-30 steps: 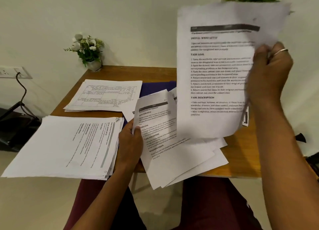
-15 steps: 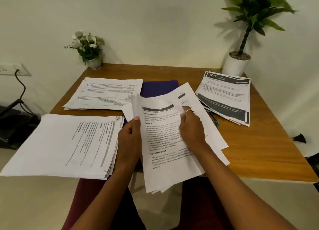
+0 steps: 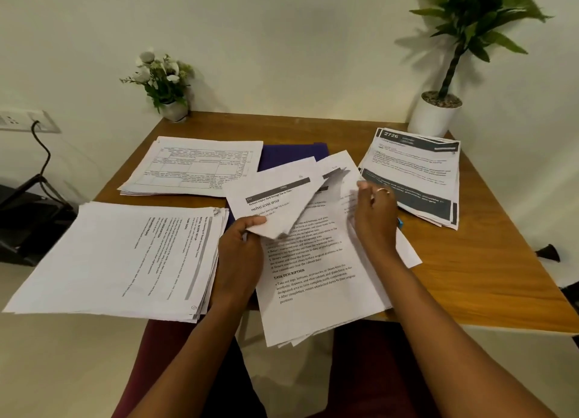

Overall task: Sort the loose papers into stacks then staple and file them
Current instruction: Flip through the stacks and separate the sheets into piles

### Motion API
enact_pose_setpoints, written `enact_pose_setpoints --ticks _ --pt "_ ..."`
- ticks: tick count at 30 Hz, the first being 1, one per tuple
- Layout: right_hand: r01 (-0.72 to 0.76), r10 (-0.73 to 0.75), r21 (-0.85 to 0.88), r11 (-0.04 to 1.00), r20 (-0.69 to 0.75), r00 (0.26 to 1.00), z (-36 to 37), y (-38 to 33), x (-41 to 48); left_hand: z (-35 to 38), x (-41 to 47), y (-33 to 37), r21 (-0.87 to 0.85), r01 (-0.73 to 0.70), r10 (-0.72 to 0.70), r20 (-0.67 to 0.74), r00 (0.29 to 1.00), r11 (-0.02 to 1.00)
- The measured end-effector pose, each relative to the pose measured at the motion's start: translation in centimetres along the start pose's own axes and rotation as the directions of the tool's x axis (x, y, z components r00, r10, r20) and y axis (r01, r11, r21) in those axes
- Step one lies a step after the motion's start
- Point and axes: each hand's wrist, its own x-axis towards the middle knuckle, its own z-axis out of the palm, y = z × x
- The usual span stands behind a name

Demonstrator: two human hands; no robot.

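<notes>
Left hand [image 3: 241, 254] pinches the near corner of a bent sheet [image 3: 275, 204], thumb on top, and holds it up off the loose pile [image 3: 313, 279]. Right hand [image 3: 374, 217] has its fingers in among the pile's upper right edge. It is too blurred to tell whether it grips anything.

On the wooden tabletop [image 3: 470, 276], the big near-left stack [image 3: 125, 254] hangs over the left edge. A far-left stack [image 3: 194, 166] of table forms and a right stack [image 3: 413, 173] with dark banners lie well apart from each other. The loose pile sits between them, jutting past the near edge over the lap. A purple folder [image 3: 291, 155] lies partly under it.

The main risk is that tugging the pinched sheet drags the fanned pages beneath it, and the overhanging pile slides off onto the floor. The bend could set into a crease. The headings look alike, so a page could easily land on the wrong stack.
</notes>
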Motion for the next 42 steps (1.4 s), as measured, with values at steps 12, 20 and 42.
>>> enact_pose_setpoints --ticks 12,20,42 --pt "-0.052 0.083 -0.164 0.985 0.189 0.978 -1.3 1.4 3.8 -0.1 -0.1 -0.6 -0.102 0.013 -0.007 0.053 0.999 0.995" --pt "-0.006 0.025 -0.114 0.993 0.163 0.986 -1.8 0.8 3.9 0.1 -0.1 -0.3 -0.108 0.021 -0.016 0.052 0.999 0.994" --pt "-0.199 0.01 0.283 0.938 0.552 0.834 -4.3 -1.4 3.9 -0.5 0.3 -0.6 -0.287 0.028 -0.001 0.096 0.995 0.957"
